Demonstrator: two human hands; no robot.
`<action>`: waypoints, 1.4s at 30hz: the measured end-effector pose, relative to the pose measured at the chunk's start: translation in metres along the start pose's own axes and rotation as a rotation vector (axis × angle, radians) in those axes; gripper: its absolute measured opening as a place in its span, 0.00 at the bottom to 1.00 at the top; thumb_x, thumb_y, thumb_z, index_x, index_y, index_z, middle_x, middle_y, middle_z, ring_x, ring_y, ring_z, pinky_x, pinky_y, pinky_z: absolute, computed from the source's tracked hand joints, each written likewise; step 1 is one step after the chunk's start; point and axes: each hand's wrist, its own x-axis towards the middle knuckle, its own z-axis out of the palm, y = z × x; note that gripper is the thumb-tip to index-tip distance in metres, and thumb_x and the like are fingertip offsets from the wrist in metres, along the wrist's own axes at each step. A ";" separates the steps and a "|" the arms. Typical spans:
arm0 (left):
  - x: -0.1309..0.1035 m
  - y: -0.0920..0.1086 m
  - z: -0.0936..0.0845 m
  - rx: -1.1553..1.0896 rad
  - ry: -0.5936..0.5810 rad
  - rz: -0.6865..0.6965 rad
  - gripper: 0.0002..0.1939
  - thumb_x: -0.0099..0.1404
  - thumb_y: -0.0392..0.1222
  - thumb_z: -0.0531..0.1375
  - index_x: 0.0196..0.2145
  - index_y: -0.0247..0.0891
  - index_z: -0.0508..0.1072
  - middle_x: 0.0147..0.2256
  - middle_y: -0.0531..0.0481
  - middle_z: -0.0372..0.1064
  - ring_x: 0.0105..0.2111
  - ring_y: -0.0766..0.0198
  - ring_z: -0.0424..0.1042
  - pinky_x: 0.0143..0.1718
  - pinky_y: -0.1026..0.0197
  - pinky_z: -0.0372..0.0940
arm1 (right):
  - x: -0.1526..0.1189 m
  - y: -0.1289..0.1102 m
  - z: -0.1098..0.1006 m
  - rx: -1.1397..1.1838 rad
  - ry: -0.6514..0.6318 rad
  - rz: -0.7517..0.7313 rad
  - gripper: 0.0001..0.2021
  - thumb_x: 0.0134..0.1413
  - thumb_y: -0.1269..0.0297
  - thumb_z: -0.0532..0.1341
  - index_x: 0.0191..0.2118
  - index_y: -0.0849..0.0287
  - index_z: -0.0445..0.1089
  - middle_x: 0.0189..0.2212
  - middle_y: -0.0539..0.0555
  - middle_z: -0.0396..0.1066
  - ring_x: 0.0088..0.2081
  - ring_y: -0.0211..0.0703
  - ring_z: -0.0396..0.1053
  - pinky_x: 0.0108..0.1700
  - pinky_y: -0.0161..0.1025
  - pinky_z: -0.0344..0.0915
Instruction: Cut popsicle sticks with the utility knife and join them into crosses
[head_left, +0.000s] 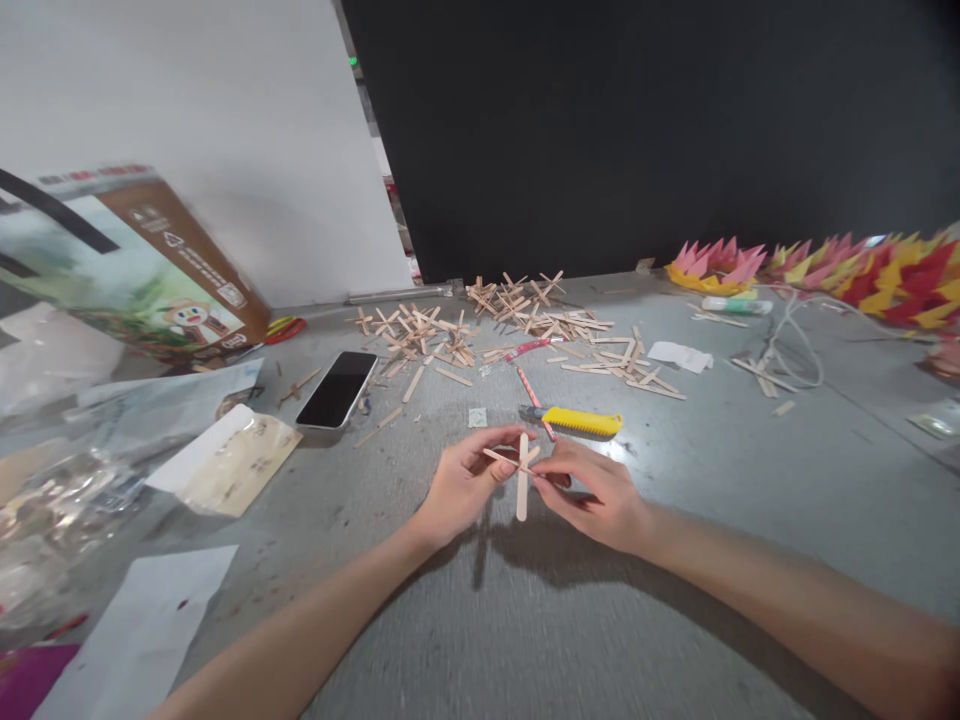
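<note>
Between my two hands, a little above the table, is a small crossed piece of wooden craft sticks [522, 490], one stick upright and others crossing it at the middle. My left hand [466, 482] pinches it from the left with thumb and fingers. On the other side my right hand [598, 495] grips the end of a crossing stick between thumb and forefinger. Just beyond the hands lies a yellow utility knife [582, 421], its blade end pointing left across a red patterned strip [527, 386]. A small pale square [478, 417] sits near my left fingertips.
Piles of craft-stick crosses [420, 332] and loose sticks [626, 365] spread along the back. A phone [337, 390] lies at left, near a paper bag [180, 270] and plastic packets [67, 510]. Folded-paper flowers [716, 268], a glue stick [736, 305] and a white cable [799, 345] occupy the right.
</note>
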 end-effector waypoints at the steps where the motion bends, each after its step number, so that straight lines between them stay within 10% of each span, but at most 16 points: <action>1: 0.000 0.000 0.000 -0.006 0.003 0.005 0.26 0.64 0.56 0.69 0.54 0.38 0.78 0.52 0.38 0.78 0.50 0.52 0.79 0.52 0.54 0.72 | 0.000 0.000 0.000 -0.004 -0.011 -0.005 0.08 0.67 0.69 0.62 0.48 0.50 0.72 0.29 0.50 0.70 0.30 0.44 0.69 0.35 0.43 0.69; 12: 0.002 0.001 0.007 -0.015 0.046 -0.118 0.25 0.72 0.55 0.62 0.59 0.40 0.71 0.55 0.38 0.76 0.51 0.55 0.77 0.54 0.54 0.70 | 0.001 0.011 0.003 -0.106 0.081 -0.085 0.11 0.65 0.75 0.62 0.48 0.52 0.71 0.30 0.50 0.70 0.32 0.43 0.68 0.36 0.42 0.69; 19: -0.001 0.004 0.015 0.126 0.056 -0.254 0.25 0.73 0.61 0.56 0.30 0.35 0.72 0.26 0.52 0.70 0.23 0.69 0.68 0.27 0.66 0.63 | 0.007 0.015 -0.001 -0.256 0.050 -0.136 0.09 0.64 0.77 0.62 0.44 0.54 0.69 0.29 0.50 0.69 0.31 0.44 0.66 0.35 0.42 0.67; 42: -0.003 0.006 0.020 -0.009 0.003 -0.314 0.19 0.71 0.54 0.61 0.46 0.35 0.77 0.20 0.58 0.64 0.21 0.72 0.58 0.24 0.68 0.54 | 0.007 0.022 0.000 -0.308 0.023 -0.074 0.08 0.66 0.75 0.61 0.42 0.54 0.66 0.30 0.51 0.70 0.33 0.45 0.67 0.37 0.44 0.67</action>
